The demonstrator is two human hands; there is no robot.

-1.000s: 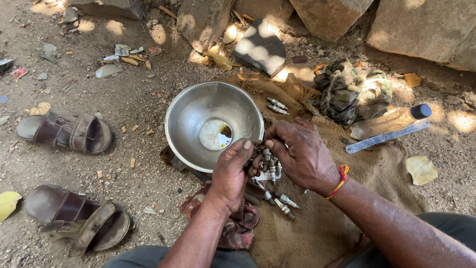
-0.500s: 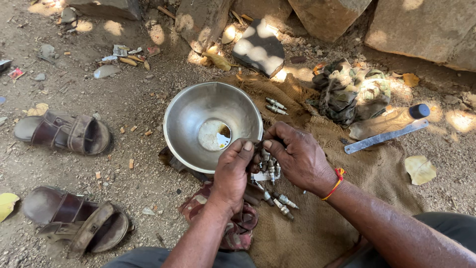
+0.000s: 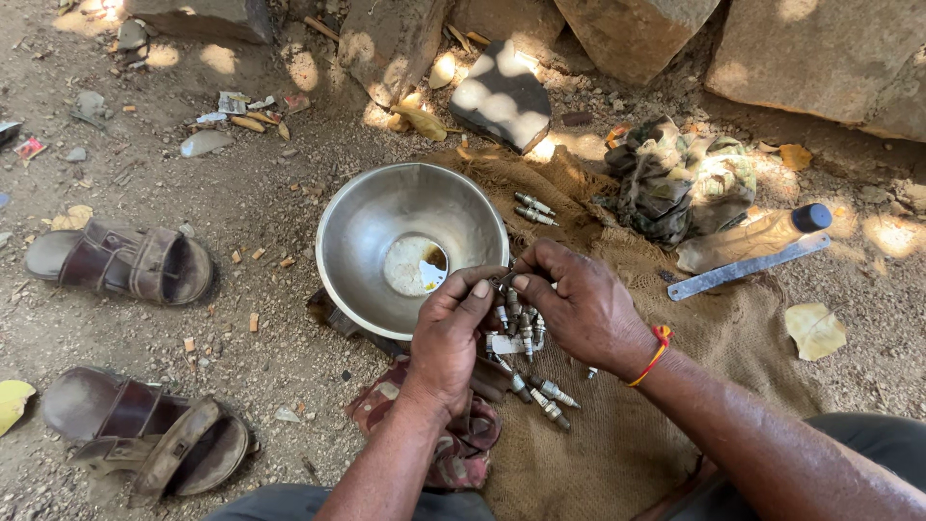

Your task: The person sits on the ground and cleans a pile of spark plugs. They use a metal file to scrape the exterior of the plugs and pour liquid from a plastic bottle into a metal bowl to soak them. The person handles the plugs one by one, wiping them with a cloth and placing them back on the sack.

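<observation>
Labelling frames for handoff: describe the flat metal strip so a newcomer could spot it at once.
Start at the steel bowl in the middle, then look right across the burlap sack to its far edge. The flat metal strip lies there, just below a blue-capped plastic bottle: long, thin, grey.

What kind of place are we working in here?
Probably an outdoor roadside repair spot: bare dirt ground, rocks, and spark plugs on a burlap sack beside a metal bowl.
</observation>
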